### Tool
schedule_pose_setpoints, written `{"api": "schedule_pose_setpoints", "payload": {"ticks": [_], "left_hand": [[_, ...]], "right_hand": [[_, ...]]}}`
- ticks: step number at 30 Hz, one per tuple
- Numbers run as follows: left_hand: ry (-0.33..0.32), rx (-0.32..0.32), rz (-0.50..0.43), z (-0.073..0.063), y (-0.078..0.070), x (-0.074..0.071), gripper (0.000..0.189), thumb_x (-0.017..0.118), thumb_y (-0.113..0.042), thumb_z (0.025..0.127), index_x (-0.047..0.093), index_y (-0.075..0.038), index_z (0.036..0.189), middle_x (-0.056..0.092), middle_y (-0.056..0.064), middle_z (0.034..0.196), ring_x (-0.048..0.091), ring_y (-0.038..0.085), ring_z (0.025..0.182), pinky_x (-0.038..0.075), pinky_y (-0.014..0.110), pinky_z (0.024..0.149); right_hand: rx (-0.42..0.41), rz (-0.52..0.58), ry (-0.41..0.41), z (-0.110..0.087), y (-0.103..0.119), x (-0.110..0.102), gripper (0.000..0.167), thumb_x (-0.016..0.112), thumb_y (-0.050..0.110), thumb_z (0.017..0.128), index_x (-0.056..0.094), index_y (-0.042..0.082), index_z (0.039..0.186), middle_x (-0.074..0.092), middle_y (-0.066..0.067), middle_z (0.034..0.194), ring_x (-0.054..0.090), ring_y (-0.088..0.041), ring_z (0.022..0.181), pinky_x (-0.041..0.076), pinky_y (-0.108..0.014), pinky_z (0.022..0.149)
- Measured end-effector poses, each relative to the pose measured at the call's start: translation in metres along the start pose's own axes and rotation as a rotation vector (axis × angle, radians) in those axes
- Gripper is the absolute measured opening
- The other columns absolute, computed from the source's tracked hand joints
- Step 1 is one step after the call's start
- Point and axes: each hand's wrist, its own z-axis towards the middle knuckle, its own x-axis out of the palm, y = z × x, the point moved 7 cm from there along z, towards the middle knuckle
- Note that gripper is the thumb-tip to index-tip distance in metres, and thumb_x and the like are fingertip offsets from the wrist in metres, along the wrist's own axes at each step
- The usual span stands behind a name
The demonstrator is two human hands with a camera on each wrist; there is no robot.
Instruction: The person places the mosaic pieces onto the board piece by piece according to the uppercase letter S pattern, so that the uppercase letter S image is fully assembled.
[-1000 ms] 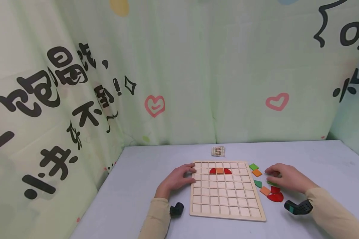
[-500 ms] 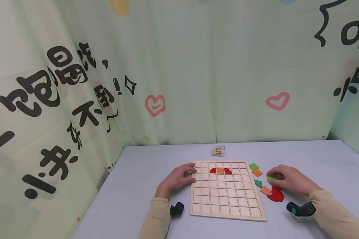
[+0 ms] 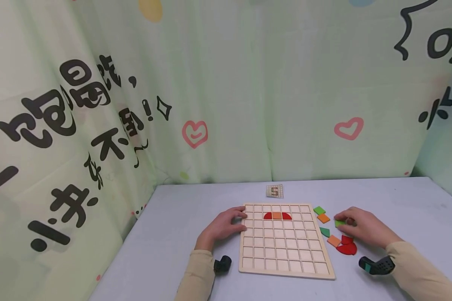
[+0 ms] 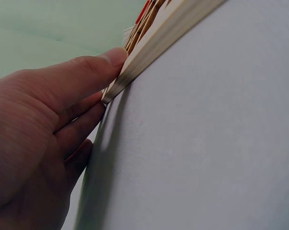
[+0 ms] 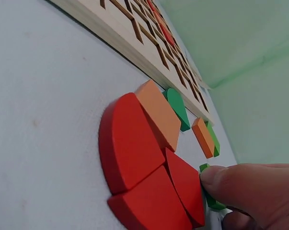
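Observation:
My left hand rests against the left edge of a wooden grid board, fingers and thumb spread along it. In the left wrist view the thumb touches the board's rim with the fingers beside it. To the right of the board, my right hand pinches a light green square block between thumb and fingers. The right wrist view shows the thumb on this block, its far side hidden. On the board, an orange square block sits between two red rounded blocks in the second row.
Red blocks, an orange block and a dark green rounded block lie right of the board. Farther back are another orange block and a green block. A patterned card lies behind the board.
My right hand, over the loose blocks a second ago, now pinches the light green block, which shows more clearly between its fingers. The left hand and the board have stayed put.

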Motion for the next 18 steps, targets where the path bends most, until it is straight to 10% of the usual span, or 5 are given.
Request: {"api": "schedule_pose_setpoints", "payload": {"ticks": [18], "left_hand": [[0.002, 0.012, 0.002, 0.0003, 0.0001, -0.0003, 0.038, 0.072, -0.026, 0.093, 0.068, -0.008, 0.126, 0.049, 0.003, 0.153, 0.041, 0.026, 0.146, 0.035, 0.043, 0.12]], "right_hand": [[-0.001, -0.012, -0.016, 0.0007, -0.001, 0.0015, 0.035, 0.075, 0.017, 0.087, 0.07, -0.001, 0.117, 0.064, -0.01, 0.105, 0.053, -0.019, 0.088, 0.051, -0.026, 0.068]]}}
